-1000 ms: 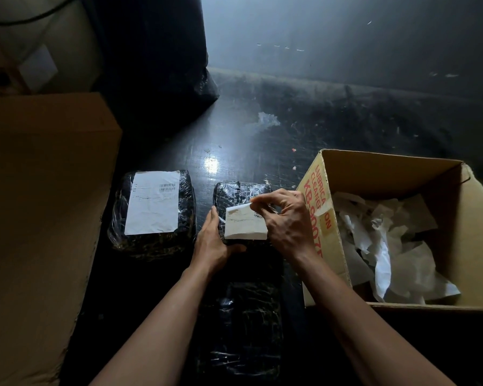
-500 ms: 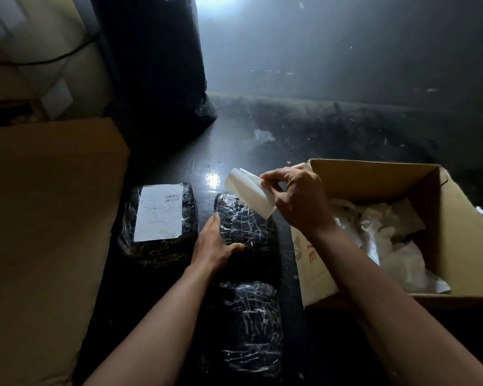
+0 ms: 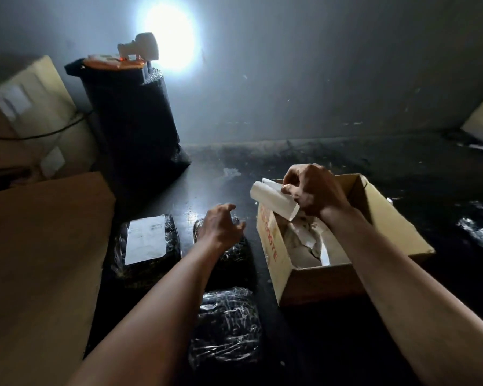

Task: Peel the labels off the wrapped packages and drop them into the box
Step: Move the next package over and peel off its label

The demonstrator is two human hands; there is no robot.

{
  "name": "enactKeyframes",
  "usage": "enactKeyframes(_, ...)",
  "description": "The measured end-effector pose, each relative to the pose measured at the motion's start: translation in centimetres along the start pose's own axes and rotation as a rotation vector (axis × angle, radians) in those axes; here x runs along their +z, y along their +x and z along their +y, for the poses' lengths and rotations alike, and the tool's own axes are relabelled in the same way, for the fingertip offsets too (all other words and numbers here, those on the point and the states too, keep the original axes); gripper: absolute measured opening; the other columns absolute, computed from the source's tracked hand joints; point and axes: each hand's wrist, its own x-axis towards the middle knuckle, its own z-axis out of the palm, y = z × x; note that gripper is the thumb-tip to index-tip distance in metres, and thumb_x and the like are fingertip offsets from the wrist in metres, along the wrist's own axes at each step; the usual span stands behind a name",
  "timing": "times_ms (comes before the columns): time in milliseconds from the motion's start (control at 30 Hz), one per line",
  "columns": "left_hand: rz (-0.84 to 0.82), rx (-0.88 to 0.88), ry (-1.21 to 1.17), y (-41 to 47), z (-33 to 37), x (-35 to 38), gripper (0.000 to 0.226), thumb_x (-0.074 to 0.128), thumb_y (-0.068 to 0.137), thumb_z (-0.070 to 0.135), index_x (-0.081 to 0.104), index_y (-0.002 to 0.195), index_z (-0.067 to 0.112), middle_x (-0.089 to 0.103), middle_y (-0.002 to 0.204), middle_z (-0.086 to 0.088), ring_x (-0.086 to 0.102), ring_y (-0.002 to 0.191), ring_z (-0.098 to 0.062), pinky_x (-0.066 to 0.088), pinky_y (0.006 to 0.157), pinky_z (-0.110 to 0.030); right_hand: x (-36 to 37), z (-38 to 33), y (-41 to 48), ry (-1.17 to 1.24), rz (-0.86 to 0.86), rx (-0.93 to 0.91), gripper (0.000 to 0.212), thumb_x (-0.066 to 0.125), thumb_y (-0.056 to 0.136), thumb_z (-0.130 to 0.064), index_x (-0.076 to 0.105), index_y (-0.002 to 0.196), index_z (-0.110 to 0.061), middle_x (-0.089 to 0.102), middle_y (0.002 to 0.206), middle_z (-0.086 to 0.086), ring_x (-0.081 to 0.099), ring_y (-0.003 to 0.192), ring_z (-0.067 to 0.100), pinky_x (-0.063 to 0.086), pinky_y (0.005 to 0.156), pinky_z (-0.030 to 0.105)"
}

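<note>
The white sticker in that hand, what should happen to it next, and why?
Probably let it go into the box. The right hand pinches the peeled label right at the box's near corner, above the crumpled labels already inside, so a small shift over the opening and a release should drop it there. One package still wears its label.

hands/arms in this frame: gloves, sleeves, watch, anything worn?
Nothing worn that shows. Left hand and right hand are both bare, no gloves, and no rings visible on the fingers. Both forearms are bare down to the frame's bottom edge: no sleeves, watch or wristband. Lighting is dim, so small marks can't be ruled out.
</note>
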Motion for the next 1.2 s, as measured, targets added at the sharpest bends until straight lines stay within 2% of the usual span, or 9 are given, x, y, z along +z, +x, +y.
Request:
enactKeyframes(233, -0.064, 0.038, -0.02, -0.2, 5.1, 1.8, 0.057, 0.07, 0.085, 0.034, 0.056, 0.136, 0.013, 0.061, 0.132, -0.013, 0.06, 0.117, -0.028, 0.05, 0.097, -0.036, -2.0, 4.5, -2.4, -0.158, -0.024, 0.138, 0.008, 0.067, 0.088, -0.036, 0.071, 0.094, -0.032, 0.069, 0.107, 0.01, 0.061, 0.107, 0.028, 0.049, 0.09, 0.036)
enactKeyframes(367, -0.094, 0.021, 0.026, -0.3, 6.3, 3.8, 0.058, 0.067, 0.082, 0.049, 0.06, 0.131, 0.018, 0.063, 0.129, -0.011, 0.06, 0.114, -0.03, 0.051, 0.088, -0.036, -2.5, 6.7, -3.4, -0.167, -0.026, 0.193, 0.004, 0.069, 0.087, -0.032, 0.072, 0.086, -0.03, 0.074, 0.102, 0.001, 0.059, 0.111, 0.024, 0.045, 0.099, 0.039)
enactKeyframes(500, -0.118, -0.035, 0.037, -0.8, 6.5, 6.3, 0.047, 0.064, 0.084, 0.05, 0.064, 0.118, 0.017, 0.066, 0.119, -0.012, 0.062, 0.106, -0.032, 0.051, 0.081, -0.035, -1.9, 9.0, -4.7, -0.139, -0.032, 0.266, 0.003, 0.072, 0.085, -0.035, 0.074, 0.086, -0.032, 0.066, 0.113, -0.003, 0.053, 0.116, 0.026, 0.044, 0.098, 0.041)
enactKeyframes(567, -0.14, -0.058, 0.028, -1.2, 6.3, 7.4, 0.046, 0.062, 0.087, 0.049, 0.061, 0.121, 0.018, 0.066, 0.12, -0.012, 0.06, 0.108, -0.033, 0.046, 0.078, -0.033, -1.3, 9.7, -5.3, -0.124, -0.039, 0.281, 0.002, 0.072, 0.085, -0.034, 0.074, 0.085, -0.033, 0.061, 0.117, -0.002, 0.052, 0.116, 0.026, 0.045, 0.098, 0.042)
enactKeyframes(667, -0.172, -0.044, -0.032, -1.5, 6.2, 8.6, 0.05, 0.058, 0.093, 0.043, 0.05, 0.137, 0.021, 0.063, 0.125, -0.015, 0.057, 0.114, -0.036, 0.038, 0.08, -0.032, -0.2, 10.3, -6.1, -0.105, -0.083, 0.276, 0.007, 0.068, 0.087, -0.031, 0.074, 0.084, -0.032, 0.063, 0.116, -0.002, 0.049, 0.117, 0.025, 0.04, 0.104, 0.046)
enactKeyframes(800, -0.182, -0.049, -0.143, -1.9, 6.4, 9.8, 0.062, 0.056, 0.094, 0.036, 0.031, 0.15, 0.022, 0.063, 0.127, -0.015, 0.058, 0.115, -0.037, 0.045, 0.089, -0.037, 1.1, 10.6, -6.5, -0.074, -0.136, 0.268, 0.015, 0.061, 0.091, -0.029, 0.075, 0.087, -0.03, 0.068, 0.115, 0.0, 0.05, 0.119, 0.027, 0.038, 0.107, 0.054)
enactKeyframes(867, -0.175, -0.077, -0.206, -2.4, 6.6, 10.1, 0.066, 0.055, 0.095, 0.032, 0.023, 0.153, 0.025, 0.062, 0.132, -0.012, 0.059, 0.116, -0.037, 0.046, 0.094, -0.039, 1.4, 10.5, -6.5, -0.071, -0.149, 0.267, 0.012, 0.063, 0.091, -0.031, 0.074, 0.088, -0.031, 0.07, 0.111, 0.0, 0.054, 0.117, 0.025, 0.038, 0.107, 0.053)
enactKeyframes(1033, -0.154, -0.102, -0.304, -2.6, 6.7, 10.5, 0.067, 0.053, 0.096, 0.032, 0.019, 0.153, 0.032, 0.061, 0.134, -0.009, 0.062, 0.114, -0.034, 0.052, 0.095, -0.044, 1.9, 10.5, -6.3, -0.062, -0.177, 0.225, 0.005, 0.071, 0.086, -0.031, 0.07, 0.084, -0.026, 0.074, 0.098, -0.005, 0.064, 0.103, 0.021, 0.042, 0.102, 0.046)
enactKeyframes(1200, -0.13, -0.115, -0.344, -2.4, 6.6, 10.8, 0.074, 0.054, 0.098, 0.032, 0.009, 0.157, 0.03, 0.049, 0.148, -0.01, 0.054, 0.126, -0.034, 0.048, 0.102, -0.043, 2.2, 10.6, -6.1, -0.048, -0.211, 0.215, 0.007, 0.072, 0.084, -0.03, 0.066, 0.084, -0.026, 0.072, 0.091, -0.003, 0.065, 0.096, 0.02, 0.049, 0.094, 0.044)
